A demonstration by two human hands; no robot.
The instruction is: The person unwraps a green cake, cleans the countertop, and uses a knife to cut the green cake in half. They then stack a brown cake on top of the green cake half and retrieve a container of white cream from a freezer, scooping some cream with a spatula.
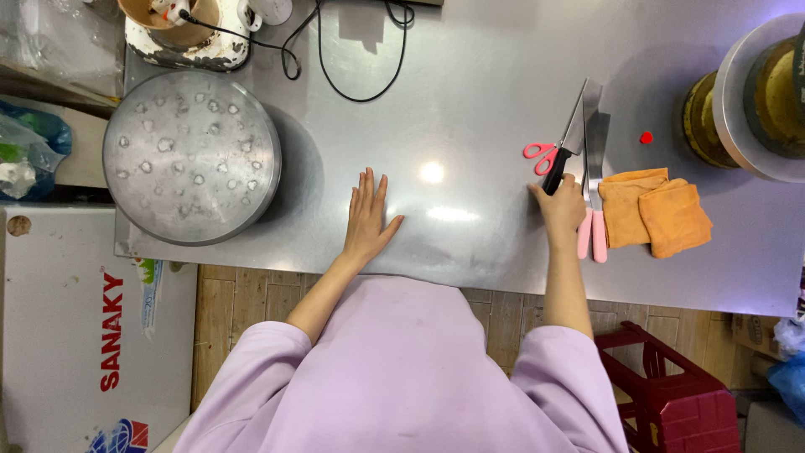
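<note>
Head view: the left hand [369, 220] lies flat and open, palm down, fingers spread on the steel bench [470, 75], touching nothing else. The right hand [560, 210] closes around the black handle of a knife [567, 144], whose blade points away toward the bench's far side. Pink scissors [542, 156] lie just beside the knife, two pink-handled spatulas [593, 168] on its other side, then folded orange cloths [658, 211]. A round pan [191, 156] sits far left.

bright overhead light falls evenly; two white glare spots sit on the brushed grey steel tabletop [470, 101] near its middle. soft shadows trail right of the round dented metal pan [191, 157]. focus is sharp, edges slightly bowed.
</note>
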